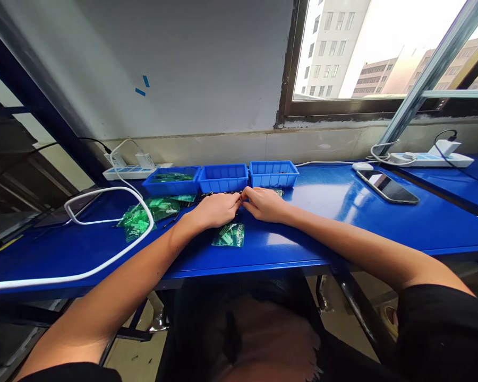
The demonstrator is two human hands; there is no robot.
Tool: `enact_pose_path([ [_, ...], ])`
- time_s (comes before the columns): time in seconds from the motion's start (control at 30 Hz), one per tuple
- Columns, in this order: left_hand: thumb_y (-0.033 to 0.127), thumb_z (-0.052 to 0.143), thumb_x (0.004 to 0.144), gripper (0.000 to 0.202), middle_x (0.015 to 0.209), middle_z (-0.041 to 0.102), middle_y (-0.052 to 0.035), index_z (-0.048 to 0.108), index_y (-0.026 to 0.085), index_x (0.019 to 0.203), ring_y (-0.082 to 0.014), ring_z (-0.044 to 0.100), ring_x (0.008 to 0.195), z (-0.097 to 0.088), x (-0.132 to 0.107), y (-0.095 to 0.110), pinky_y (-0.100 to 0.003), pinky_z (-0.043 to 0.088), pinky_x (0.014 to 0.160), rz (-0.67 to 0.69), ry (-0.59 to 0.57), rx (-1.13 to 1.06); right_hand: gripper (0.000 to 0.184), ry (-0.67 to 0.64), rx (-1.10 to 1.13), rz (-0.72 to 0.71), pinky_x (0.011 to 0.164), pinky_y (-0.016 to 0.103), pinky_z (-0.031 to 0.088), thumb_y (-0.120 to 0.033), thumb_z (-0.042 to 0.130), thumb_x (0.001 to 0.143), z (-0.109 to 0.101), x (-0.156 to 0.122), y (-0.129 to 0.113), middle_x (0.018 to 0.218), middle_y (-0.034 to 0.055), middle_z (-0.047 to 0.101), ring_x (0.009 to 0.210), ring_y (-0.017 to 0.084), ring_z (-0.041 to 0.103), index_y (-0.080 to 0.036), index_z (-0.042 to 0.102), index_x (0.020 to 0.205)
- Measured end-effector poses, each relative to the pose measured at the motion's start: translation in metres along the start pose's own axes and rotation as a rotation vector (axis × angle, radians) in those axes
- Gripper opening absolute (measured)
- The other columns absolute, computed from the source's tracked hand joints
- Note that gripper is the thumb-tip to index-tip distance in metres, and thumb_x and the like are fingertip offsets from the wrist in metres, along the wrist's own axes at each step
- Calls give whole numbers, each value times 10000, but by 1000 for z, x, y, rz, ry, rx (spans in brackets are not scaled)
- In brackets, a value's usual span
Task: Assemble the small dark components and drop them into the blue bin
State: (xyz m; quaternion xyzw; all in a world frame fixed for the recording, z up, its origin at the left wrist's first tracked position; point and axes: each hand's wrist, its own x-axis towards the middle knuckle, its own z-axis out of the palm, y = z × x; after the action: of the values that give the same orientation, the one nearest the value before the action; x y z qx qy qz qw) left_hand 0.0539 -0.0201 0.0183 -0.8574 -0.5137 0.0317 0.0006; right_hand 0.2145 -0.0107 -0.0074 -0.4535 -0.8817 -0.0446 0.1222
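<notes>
My left hand [218,209] and my right hand [266,205] meet fingertip to fingertip above the blue table [302,233]. Both are closed in a pinch. A small dark bit shows between the fingertips, too small to name. Just below my left hand lies a small clear green-tinted bag [229,235] with pale pieces inside. Thin black pieces [205,195] lie behind my left hand, partly hidden by it. Behind the hands stand a middle blue bin [223,184] and a right blue bin [273,181] with a few dark bits inside.
A left blue bin [171,188] holds green bags. More green bags [137,222] are piled left, near a thick white looped tube [115,260]. Power strips [133,172] stand by the wall. At right lie a phone [386,185] and a small white case [361,166].
</notes>
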Motion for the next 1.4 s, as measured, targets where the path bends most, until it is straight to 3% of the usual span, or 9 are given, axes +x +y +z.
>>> enact_pose_path([
  [0.73,402,227,930,418,1183,622,-87,499,209,1181,-284,593,1069,-2,-2,2,-402,475,872,-20,-17,28,242,2,-51,-4,744,270,394,-263,317,950,2,0,0,939,98,646,902,201,604,-144,502,1049],
  [1.4,378,183,946,424,1183,623,-72,503,215,1172,-270,592,1076,-1,-2,2,-380,474,881,-31,-12,26,231,-12,-45,-13,756,276,393,-225,348,918,-1,0,-1,940,99,646,919,204,596,-137,512,1056],
])
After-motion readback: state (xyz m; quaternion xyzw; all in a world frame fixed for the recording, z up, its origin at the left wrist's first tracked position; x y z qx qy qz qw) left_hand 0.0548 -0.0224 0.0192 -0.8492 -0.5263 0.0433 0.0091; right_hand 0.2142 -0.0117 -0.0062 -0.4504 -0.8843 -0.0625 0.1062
